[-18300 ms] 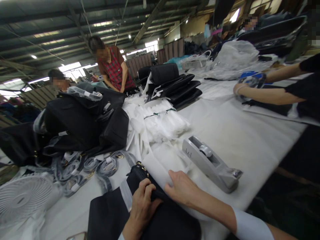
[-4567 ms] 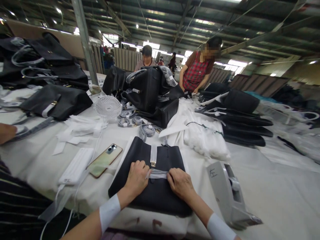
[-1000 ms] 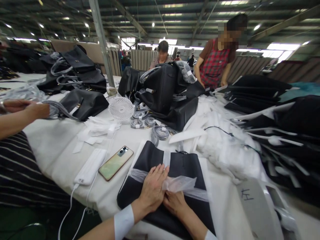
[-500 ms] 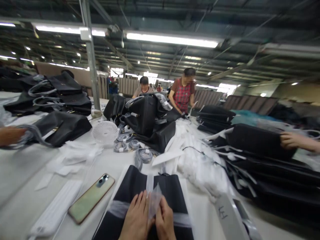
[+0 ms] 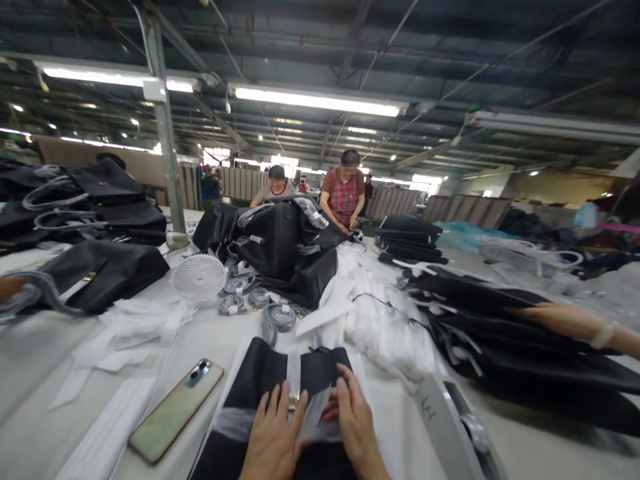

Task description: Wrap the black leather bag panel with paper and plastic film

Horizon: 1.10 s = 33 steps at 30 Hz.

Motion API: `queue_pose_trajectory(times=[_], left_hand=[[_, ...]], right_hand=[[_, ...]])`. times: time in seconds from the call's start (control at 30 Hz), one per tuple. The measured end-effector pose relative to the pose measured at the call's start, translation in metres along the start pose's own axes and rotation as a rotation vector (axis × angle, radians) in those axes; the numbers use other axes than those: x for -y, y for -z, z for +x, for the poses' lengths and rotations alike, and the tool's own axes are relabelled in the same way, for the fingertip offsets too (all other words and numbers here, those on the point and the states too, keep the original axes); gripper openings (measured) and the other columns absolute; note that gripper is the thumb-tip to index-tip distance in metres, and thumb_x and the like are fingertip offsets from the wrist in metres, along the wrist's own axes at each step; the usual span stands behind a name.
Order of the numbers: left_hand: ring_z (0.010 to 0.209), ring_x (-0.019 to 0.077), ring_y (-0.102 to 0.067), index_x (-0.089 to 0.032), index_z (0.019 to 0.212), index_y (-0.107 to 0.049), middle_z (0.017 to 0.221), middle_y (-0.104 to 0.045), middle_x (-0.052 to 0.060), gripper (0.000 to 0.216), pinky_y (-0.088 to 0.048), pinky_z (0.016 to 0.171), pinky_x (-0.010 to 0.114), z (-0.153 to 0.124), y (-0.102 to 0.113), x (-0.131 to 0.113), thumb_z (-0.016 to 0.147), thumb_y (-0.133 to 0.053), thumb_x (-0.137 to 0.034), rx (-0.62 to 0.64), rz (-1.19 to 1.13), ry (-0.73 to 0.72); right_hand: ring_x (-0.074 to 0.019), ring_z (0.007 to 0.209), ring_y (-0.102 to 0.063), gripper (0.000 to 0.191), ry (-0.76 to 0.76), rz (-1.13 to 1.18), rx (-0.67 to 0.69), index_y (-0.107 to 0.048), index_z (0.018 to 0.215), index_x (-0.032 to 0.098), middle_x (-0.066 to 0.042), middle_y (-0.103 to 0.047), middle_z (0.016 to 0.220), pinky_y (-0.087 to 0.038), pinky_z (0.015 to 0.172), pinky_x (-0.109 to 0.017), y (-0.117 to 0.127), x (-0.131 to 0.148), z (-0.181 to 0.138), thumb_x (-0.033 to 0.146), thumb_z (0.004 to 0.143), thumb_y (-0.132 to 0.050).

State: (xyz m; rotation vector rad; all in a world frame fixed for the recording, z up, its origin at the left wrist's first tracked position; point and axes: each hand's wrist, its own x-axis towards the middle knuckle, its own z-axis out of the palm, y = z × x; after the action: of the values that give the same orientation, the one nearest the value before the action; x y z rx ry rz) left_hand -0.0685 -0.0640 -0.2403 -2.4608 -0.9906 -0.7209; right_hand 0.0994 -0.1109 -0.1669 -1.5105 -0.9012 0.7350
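A black bag (image 5: pixel 320 367) lies flat in front of me on a white sheet, with a pale strap running down its middle. My left hand (image 5: pixel 275 430) rests on it, fingers spread, beside a small gold-coloured metal piece (image 5: pixel 293 402) on the strap. My right hand (image 5: pixel 356 420) is over the bag's right side with its fingers apart and partly bent. Between the hands is a loose piece of translucent film (image 5: pixel 314 417), close to my right fingertips; whether they touch it I cannot tell. More translucent film (image 5: pixel 234 424) crosses the bag on the left.
A phone (image 5: pixel 177 410) and a white power strip (image 5: pixel 107 430) lie left. Beyond are a white fan (image 5: pixel 199 277), coiled grey straps (image 5: pixel 283 317) and black bags (image 5: pixel 275 243). A grey tape dispenser (image 5: pixel 445 427) stands right. Another person's hand (image 5: pixel 565 319) reaches over stacked black pieces.
My right hand has opened from its pinch on the film and moved right. The gold-coloured piece now shows beside my left fingers. The other person's hand at right has moved left and lower.
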Motion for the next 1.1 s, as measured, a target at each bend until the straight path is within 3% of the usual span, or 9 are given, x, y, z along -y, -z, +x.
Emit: queue_pose_trajectory(times=[0.13, 0.3, 0.47, 0.67, 0.8, 0.9, 1.03, 1.1], left_hand=[[0.129, 0.0347, -0.043, -0.033, 0.146, -0.029, 0.145, -0.042, 0.014, 0.073, -0.037, 0.102, 0.054, 0.008, 0.027, -0.003, 0.082, -0.063, -0.033, 0.222, -0.151, 0.087], [0.129, 0.0357, -0.042, -0.035, 0.145, -0.031, 0.147, -0.037, 0.015, 0.071, -0.035, 0.103, 0.054, 0.009, 0.030, -0.001, 0.083, -0.065, -0.035, 0.255, -0.225, 0.113], [0.128, 0.0357, -0.043, -0.037, 0.145, -0.033, 0.147, -0.039, 0.014, 0.070, -0.036, 0.102, 0.055, 0.008, 0.028, -0.001, 0.083, -0.066, -0.039, 0.212, -0.228, 0.103], [0.128, 0.0365, -0.044, -0.035, 0.145, -0.032, 0.146, -0.039, 0.016, 0.072, -0.036, 0.103, 0.055, 0.008, 0.028, -0.001, 0.083, -0.065, -0.046, 0.210, -0.223, 0.096], [0.128, 0.0382, -0.043, -0.031, 0.145, -0.035, 0.147, -0.038, 0.018, 0.075, -0.035, 0.102, 0.056, 0.011, 0.034, 0.000, 0.080, -0.066, -0.052, 0.248, -0.231, 0.079], [0.128, 0.0380, -0.043, -0.030, 0.145, -0.035, 0.147, -0.038, 0.018, 0.076, -0.036, 0.102, 0.055, 0.010, 0.033, 0.001, 0.080, -0.065, -0.054, 0.249, -0.213, 0.069], [0.122, 0.0374, -0.049, -0.030, 0.147, -0.032, 0.145, -0.044, 0.016, 0.081, -0.040, 0.097, 0.053, -0.002, 0.010, -0.002, 0.078, -0.062, -0.061, 0.113, -0.142, 0.031], [0.111, 0.0351, -0.057, -0.036, 0.145, -0.034, 0.133, -0.057, 0.012, 0.072, -0.045, 0.089, 0.051, -0.005, -0.012, -0.005, 0.081, -0.060, -0.057, -0.027, -0.090, -0.036]], right_hand=[[-0.0197, 0.061, -0.067, 0.068, -0.220, 0.041, 0.035, -0.041, 0.131, 0.015, -0.004, -0.065, 0.070, -0.055, 0.056, -0.031, 0.026, 0.025, -0.009, 0.066, 0.087, -0.038], [-0.0179, 0.060, -0.067, 0.074, -0.342, -0.042, 0.100, -0.039, 0.135, 0.016, -0.004, -0.067, 0.070, -0.052, 0.052, -0.027, 0.027, 0.034, -0.016, 0.069, 0.084, -0.043], [-0.0165, 0.051, -0.063, 0.075, -0.316, -0.232, 0.112, -0.039, 0.137, 0.014, 0.000, -0.064, 0.060, -0.046, 0.045, -0.024, 0.014, 0.031, -0.009, 0.057, 0.079, -0.058], [-0.0139, 0.046, -0.057, 0.046, -0.098, -0.469, 0.100, -0.059, 0.117, 0.014, 0.007, -0.055, 0.050, -0.042, 0.050, -0.024, 0.024, 0.021, -0.011, 0.020, 0.071, -0.056], [-0.0159, 0.054, -0.058, 0.029, 0.072, -0.711, 0.082, -0.065, 0.102, 0.020, 0.005, -0.058, 0.055, -0.038, 0.055, -0.026, 0.033, 0.011, -0.020, 0.021, 0.075, -0.054], [-0.0167, 0.056, -0.058, 0.023, 0.096, -0.834, 0.080, -0.063, 0.099, 0.022, 0.004, -0.058, 0.056, -0.035, 0.056, -0.026, 0.035, 0.006, -0.024, 0.021, 0.079, -0.050], [-0.0167, 0.055, -0.059, 0.021, 0.100, -0.838, 0.070, -0.060, 0.097, 0.024, 0.005, -0.059, 0.055, -0.034, 0.055, -0.025, 0.040, -0.005, -0.026, 0.020, 0.081, -0.046], [-0.0162, 0.054, -0.061, 0.024, 0.095, -0.846, 0.076, -0.060, 0.095, 0.026, 0.006, -0.061, 0.056, -0.036, 0.055, -0.024, 0.043, -0.020, -0.022, 0.017, 0.078, -0.047]])
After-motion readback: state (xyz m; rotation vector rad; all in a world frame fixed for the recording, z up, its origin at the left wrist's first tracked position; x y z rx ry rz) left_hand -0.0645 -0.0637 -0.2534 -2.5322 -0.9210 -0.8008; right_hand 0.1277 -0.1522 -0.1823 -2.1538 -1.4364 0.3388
